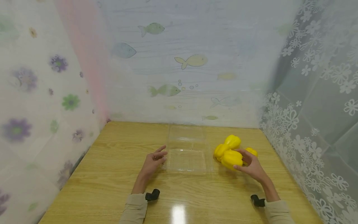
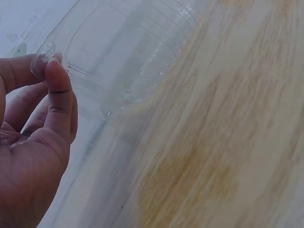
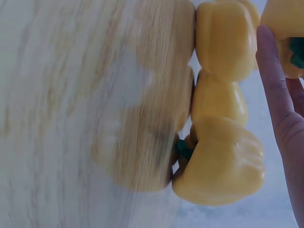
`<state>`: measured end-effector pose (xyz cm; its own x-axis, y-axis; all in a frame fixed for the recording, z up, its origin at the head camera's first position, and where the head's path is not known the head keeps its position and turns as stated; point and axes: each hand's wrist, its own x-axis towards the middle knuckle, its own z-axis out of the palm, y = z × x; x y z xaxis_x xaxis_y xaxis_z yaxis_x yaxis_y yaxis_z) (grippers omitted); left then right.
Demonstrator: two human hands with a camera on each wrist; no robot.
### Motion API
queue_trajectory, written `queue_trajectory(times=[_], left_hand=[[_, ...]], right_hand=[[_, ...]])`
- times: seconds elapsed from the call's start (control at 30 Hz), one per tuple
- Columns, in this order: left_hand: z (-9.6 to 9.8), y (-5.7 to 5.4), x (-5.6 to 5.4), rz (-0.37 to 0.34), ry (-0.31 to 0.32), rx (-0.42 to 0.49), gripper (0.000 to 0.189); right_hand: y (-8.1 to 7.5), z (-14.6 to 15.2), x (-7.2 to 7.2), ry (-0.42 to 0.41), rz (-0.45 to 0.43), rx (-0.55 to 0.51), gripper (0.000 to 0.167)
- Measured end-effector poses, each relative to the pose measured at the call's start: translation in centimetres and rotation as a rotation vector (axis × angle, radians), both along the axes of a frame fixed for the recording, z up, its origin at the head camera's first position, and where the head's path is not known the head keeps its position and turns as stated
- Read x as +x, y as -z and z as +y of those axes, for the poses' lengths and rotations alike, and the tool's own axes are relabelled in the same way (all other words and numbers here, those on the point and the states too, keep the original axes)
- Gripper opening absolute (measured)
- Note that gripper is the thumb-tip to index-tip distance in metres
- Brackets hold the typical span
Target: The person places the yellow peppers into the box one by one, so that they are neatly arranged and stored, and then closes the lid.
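A clear plastic clamshell container [image 1: 184,170] lies on the table with its lid [image 1: 185,133] folded back, away from me. My left hand [image 1: 152,161] is at its left side; in the left wrist view the thumb and index finger pinch the edge of the clear plastic [image 2: 109,52]. To the right, my right hand [image 1: 251,166] holds a yellow bell pepper [image 1: 231,159] between thumb and fingers. That pepper [image 3: 283,18] shows a green stem in the right wrist view. Beside it are three more yellow peppers [image 1: 232,141], one partly behind the hand.
The wooden table [image 1: 112,174] carries the container and peppers. A fish-print sheet [image 1: 190,77] hangs along the back edge. Flowered sheets enclose the left side [image 1: 42,102] and right side [image 1: 316,124]. Black wrist mounts [image 1: 152,194] stick out from both sleeves.
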<state>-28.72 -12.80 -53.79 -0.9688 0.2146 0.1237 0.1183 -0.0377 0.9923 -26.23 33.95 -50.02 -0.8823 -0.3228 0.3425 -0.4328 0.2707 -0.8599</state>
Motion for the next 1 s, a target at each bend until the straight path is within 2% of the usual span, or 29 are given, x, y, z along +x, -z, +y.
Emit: queue_trajectory(times=[0.6,1.0], left_hand=[[-0.2,0.0,0.0,-0.010,0.011,0.022,0.038],[-0.1,0.2,-0.2,0.002,0.008,0.010,0.038]], right_hand=[[-0.3,-1.9,0.0,-0.004,0.050,-0.082,0.059],[-0.5,-4.2,-0.2,-0.075,0.088,-0.142,0.061]])
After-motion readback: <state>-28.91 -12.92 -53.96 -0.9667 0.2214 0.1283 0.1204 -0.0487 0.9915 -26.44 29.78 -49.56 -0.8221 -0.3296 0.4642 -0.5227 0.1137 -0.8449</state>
